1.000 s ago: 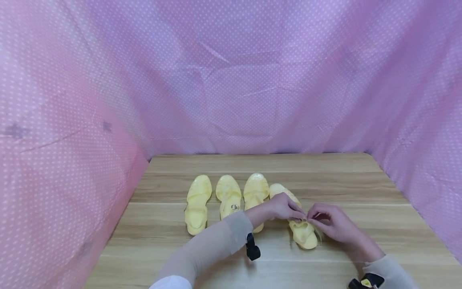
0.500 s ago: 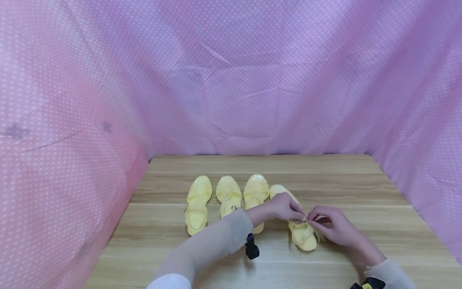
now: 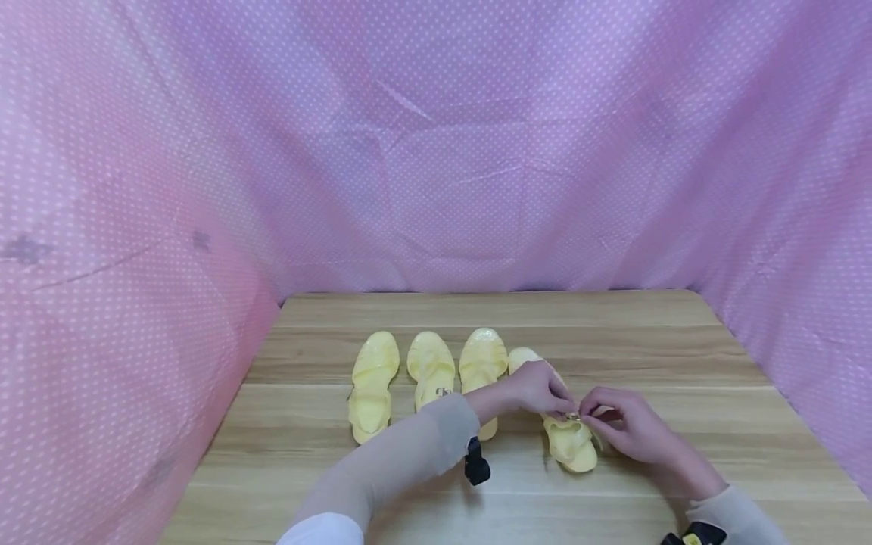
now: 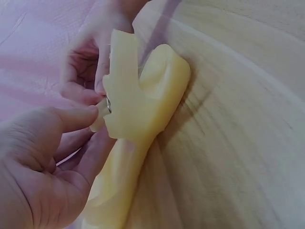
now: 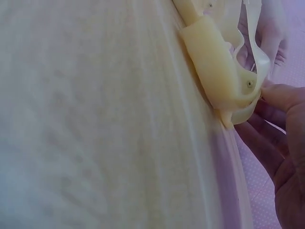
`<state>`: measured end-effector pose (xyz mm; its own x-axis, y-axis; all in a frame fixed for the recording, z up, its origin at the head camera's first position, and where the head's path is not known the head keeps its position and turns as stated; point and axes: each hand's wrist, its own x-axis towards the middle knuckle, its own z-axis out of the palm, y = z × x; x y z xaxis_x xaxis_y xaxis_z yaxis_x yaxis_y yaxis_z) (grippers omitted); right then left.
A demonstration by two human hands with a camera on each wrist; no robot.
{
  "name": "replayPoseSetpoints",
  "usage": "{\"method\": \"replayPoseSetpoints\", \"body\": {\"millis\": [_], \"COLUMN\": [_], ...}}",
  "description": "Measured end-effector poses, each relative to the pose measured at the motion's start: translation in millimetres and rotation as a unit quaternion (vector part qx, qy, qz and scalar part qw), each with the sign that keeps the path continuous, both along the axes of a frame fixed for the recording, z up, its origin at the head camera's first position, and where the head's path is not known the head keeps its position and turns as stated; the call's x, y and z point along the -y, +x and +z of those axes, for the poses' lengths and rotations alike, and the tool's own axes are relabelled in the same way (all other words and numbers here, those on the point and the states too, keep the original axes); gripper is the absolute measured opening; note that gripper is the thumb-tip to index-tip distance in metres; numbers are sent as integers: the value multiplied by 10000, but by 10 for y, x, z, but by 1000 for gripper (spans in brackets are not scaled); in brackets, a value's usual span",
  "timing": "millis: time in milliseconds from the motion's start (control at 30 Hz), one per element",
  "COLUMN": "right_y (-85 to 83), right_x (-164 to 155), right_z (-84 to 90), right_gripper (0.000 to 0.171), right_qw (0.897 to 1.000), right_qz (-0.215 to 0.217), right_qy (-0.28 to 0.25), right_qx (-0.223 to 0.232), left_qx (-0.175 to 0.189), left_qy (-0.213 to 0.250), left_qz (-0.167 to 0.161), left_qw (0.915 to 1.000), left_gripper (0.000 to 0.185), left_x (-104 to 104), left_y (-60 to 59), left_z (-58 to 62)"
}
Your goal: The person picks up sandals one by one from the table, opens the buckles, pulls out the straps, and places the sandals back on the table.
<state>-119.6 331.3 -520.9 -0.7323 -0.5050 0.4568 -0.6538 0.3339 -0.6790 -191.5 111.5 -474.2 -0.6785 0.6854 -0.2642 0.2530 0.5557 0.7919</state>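
A pale yellow jelly sandal (image 3: 572, 448) lies at a slant on the table at the right end of a row, its toe pointing away. Over its ankle strap the two hands meet. My left hand (image 3: 534, 390) pinches the strap's end (image 4: 98, 119) between thumb and fingers, reaching across the sandal's front half and hiding part of it. From the other side my right hand (image 3: 628, 425) pinches at the small metal buckle (image 4: 108, 103), thumb against forefinger. In the right wrist view the strap (image 5: 257, 52) loops up beside the sandal's heel, with the right thumb at its edge.
Three more yellow sandals stand in a row to the left: a far-left one (image 3: 371, 386), a middle one (image 3: 431, 363) and one (image 3: 484, 356) partly behind the left forearm. They rest on a wood-grain table (image 3: 668, 325). Pink dotted cloth (image 3: 450, 151) encloses the back and sides.
Both hands stay at the buckle and strap with barely any motion. The sandal's heel end has shifted very slightly to the left.
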Motion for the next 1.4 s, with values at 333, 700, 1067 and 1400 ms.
{"method": "replayPoseSetpoints", "body": {"millis": [333, 700, 1067, 1400], "right_y": [-1, -4, -11, -14], "right_x": [19, 29, 16, 28], "right_z": [-20, -13, -15, -6], "right_gripper": [36, 36, 38, 38], "right_qw": [9999, 9997, 9996, 9989], "right_qz": [102, 191, 179, 237], "right_qy": [-90, 13, 102, 393], "right_qx": [-56, -128, -208, -138], "left_qx": [1311, -375, -208, -1245], "left_qy": [560, -351, -408, -365], "left_qz": [1033, -357, -165, -931], "left_qw": [9844, 9980, 9988, 9872], "left_gripper": [7, 10, 13, 10], "left_x": [15, -8, -21, 41], "left_y": [47, -66, -15, -72], "left_z": [-6, -7, 23, -31]}}
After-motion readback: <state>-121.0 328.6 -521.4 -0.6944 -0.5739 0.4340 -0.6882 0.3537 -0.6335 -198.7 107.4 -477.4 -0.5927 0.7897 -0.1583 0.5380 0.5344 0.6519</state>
